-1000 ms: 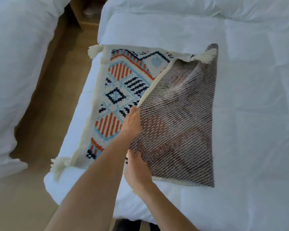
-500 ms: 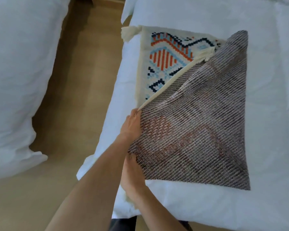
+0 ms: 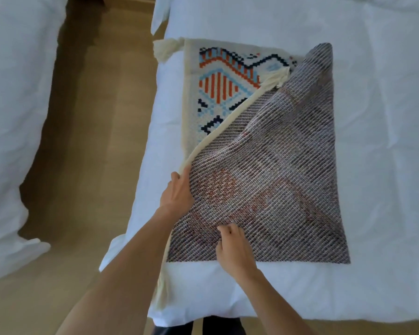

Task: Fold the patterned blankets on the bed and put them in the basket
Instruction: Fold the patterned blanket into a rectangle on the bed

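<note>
A patterned blanket point(image 3: 271, 165) lies on the white bed point(image 3: 377, 141), folded over so its grey woven back faces up. Its orange, blue and navy pattern point(image 3: 218, 85) shows at the far left corner, with cream tassels at the corners. My left hand point(image 3: 178, 192) grips the cream edge of the folded-over flap at the blanket's left side. My right hand point(image 3: 232, 247) rests on the grey back near the front edge, fingers curled and pressing into the fabric. No basket is in view.
A second white bed point(image 3: 12, 131) stands to the left, across a strip of tan floor point(image 3: 92, 146). The near bed's front edge runs just below the blanket. A dark object point(image 3: 198, 327) sits under that edge.
The flap has been drawn further left over the pattern, covering more of it. My right hand came out from under the edge and now lies on top of the grey back.
</note>
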